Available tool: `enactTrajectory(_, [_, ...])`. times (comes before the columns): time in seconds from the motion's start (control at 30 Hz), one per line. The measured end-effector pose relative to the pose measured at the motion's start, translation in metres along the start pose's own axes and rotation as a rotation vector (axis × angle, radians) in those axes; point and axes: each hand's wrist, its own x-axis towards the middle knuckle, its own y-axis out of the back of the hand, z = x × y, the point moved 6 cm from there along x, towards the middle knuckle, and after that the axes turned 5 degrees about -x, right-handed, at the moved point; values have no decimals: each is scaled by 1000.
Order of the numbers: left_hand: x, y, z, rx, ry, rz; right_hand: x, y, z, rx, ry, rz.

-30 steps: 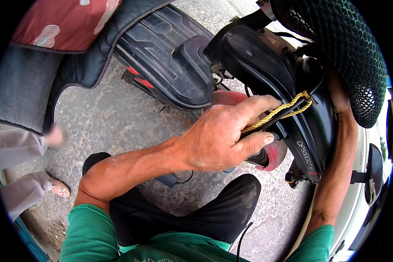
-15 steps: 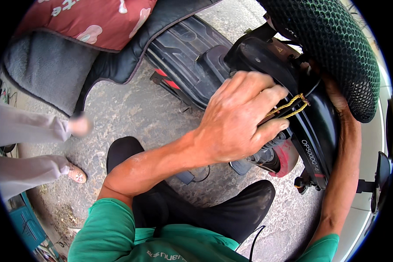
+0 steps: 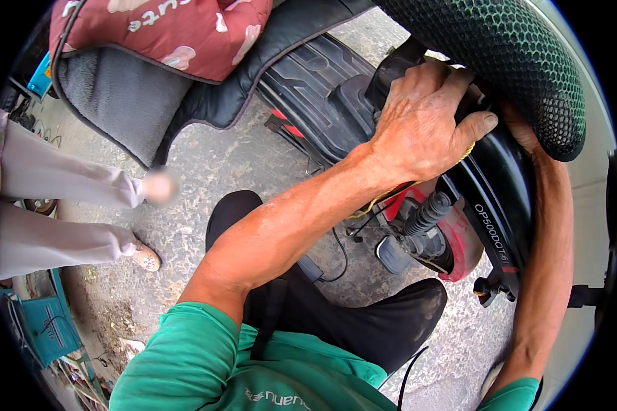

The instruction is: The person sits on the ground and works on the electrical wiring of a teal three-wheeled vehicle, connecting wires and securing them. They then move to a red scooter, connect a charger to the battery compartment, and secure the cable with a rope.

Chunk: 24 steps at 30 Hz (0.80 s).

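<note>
My left hand (image 3: 428, 123) reaches over the scooter's black side panel (image 3: 490, 212), just below the raised-looking seat in green-black mesh (image 3: 507, 65). Its thumb stands apart from the fingers, and the fingertips dip partly out of sight at the gap under the seat. A yellow twisted rope (image 3: 371, 205) shows below my left wrist and again beside the thumb. My right hand (image 3: 521, 129) comes round the panel's far side beneath the seat edge. Its fingers are hidden there. The black footboard (image 3: 322, 82) lies beyond my left hand.
A red padded cover (image 3: 185, 34) with grey lining hangs at the upper left. At left stands a person in pale trousers (image 3: 65, 236). Below the panel are a coil spring shock absorber (image 3: 428, 212) and a red wheel part (image 3: 463, 243). A teal box (image 3: 44, 329) sits lower left.
My left hand has moved up and forward, toward the gap under the seat. The rope loop that stood by its fingers now mostly lies beneath the hand and wrist. The view has shifted.
</note>
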Motion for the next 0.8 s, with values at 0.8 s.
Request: enactTrajectory(0.8, [8, -6, 24, 75, 179, -130, 16, -68, 94, -79, 393, 304])
